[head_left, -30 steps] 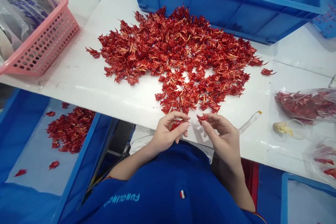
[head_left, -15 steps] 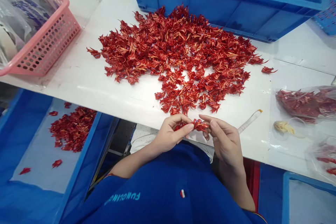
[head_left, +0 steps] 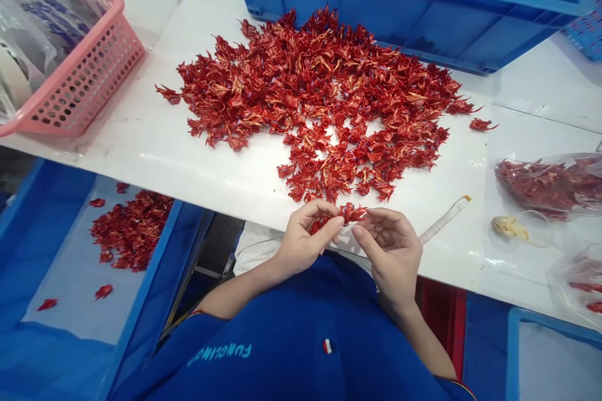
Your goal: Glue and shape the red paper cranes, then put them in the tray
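Observation:
My left hand is closed, with thumb and index finger pinching a small red spiky plastic piece that has yellowish streaks. More red shows inside the curled fingers of that hand, partly hidden. My right hand is at the piece's right end, thumb and fingers apart; whether a fingertip touches it I cannot tell. Just beyond both hands, a wide heap of similar red pieces covers the white table.
Behind the heap stands a blue crate of dark green parts. A pink basket is at left, above a lower blue bin with red pieces. At right lie a white stick, a bag of red pieces and yellowish bands.
My right hand has moved slightly left and down, its thumb now lower and nearer the piece. The piece in my left hand has tilted up a little.

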The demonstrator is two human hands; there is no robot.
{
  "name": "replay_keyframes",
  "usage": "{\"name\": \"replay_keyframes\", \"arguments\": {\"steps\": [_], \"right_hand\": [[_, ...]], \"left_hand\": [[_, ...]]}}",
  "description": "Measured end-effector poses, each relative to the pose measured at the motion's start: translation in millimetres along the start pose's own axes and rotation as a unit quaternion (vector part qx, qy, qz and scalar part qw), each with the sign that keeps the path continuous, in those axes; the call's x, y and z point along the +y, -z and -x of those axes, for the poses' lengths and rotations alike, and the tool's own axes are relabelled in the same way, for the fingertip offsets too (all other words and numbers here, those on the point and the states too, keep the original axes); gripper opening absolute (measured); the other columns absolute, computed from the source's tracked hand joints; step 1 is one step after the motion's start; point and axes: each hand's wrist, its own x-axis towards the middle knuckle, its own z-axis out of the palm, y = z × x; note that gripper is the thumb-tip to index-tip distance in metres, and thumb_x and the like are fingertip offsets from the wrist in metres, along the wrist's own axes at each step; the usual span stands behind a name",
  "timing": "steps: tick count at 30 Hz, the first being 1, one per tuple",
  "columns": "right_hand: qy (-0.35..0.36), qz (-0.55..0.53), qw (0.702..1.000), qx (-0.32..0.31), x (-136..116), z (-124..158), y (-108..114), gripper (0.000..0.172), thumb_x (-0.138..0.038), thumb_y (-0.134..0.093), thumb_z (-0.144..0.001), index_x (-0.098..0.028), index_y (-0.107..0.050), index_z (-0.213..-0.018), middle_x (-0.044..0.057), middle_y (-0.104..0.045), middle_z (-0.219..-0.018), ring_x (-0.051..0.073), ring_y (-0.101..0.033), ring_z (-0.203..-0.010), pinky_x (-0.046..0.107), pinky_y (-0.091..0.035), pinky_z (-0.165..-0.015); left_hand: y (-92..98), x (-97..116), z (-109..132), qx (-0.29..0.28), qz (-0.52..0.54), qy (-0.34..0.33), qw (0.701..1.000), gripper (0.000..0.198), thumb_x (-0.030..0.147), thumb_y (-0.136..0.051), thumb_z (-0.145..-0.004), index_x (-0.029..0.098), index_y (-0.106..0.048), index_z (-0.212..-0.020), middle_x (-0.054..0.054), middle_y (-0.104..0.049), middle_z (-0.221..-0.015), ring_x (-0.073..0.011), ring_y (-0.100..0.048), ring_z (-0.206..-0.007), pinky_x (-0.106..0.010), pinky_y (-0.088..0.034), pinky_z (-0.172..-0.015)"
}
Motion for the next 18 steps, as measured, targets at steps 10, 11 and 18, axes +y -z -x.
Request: {"name": "replay_keyframes", "arguments": {"steps": [10,11,18], "right_hand": [[0.143,0.031,0.989,-0.011,11.5,3.8,-3.5,0.016,-0.011,-0.075,-0.076,-0.024,-0.072,-0.085,0.001,-0.075,-0.083,0.016,-0.072,-0.078,0.03,-0.061,-0.074],[0.162,0.03,0.986,-0.011,13.7,5.3,-3.5,0.019,-0.009,-0.074,-0.077,-0.025,-0.072,-0.087,0.001,-0.075,-0.084,0.017,-0.073,-0.078,0.031,-0.062,-0.075],[0.275,0.023,0.961,-0.033,20.5,5.3,-0.6,0.03,-0.001,-0.071,-0.077,-0.025,-0.07,-0.094,0.001,-0.077,-0.091,0.018,-0.075,-0.083,0.032,-0.065,-0.074]], "left_hand": [[6.5,-12.4,-2.7,0.038,-0.17,-0.23,0.957,0.013,0.024,-0.067,-0.083,0.017,-0.061,-0.075,-0.003,-0.065,-0.072,-0.0129,-0.061,-0.067,-0.023,-0.05,-0.062],[6.7,-12.6,-3.1,0.037,-0.177,-0.255,0.95,0.012,0.023,-0.067,-0.083,0.017,-0.061,-0.074,-0.003,-0.065,-0.072,-0.0128,-0.061,-0.067,-0.023,-0.05,-0.061],[5.2,-13.7,-4.6,0.044,-0.204,-0.359,0.91,0.01,0.02,-0.067,-0.086,0.017,-0.061,-0.078,-0.003,-0.065,-0.072,-0.0114,-0.061,-0.063,-0.021,-0.048,-0.054]]}}
